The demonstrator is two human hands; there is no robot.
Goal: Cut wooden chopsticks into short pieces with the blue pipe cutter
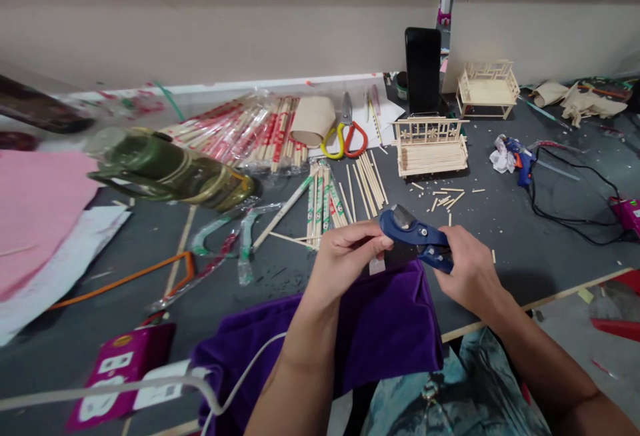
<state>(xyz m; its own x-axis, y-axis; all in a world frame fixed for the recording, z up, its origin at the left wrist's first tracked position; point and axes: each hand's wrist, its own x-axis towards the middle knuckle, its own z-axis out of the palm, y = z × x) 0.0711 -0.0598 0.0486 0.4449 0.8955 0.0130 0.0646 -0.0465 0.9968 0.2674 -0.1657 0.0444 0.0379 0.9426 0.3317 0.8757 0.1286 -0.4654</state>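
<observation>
My right hand (470, 263) is wrapped around the handles of blue pruning shears (413, 231), whose short metal blade points up and to the left. At the blade end, my left hand (347, 253) is closed in a pinch, its thumb and fingertips right by the shears' head. Whatever is between those fingers is too small or hidden to make out. Under both hands lies a folded purple cloth (390, 316). Just beyond them are loose thin sticks (367, 183), short cut pieces (447, 197) and a miniature bench of sticks (433, 156).
A second miniature bench (489, 89) and a phone (423, 66) stand at the back. A glue gun (523, 163) with its cord lies right. To the left are wrapped chopsticks (283, 129), scissors (347, 123), a green bottle (170, 166), an orange saw (187, 269) and a purple power strip (123, 369).
</observation>
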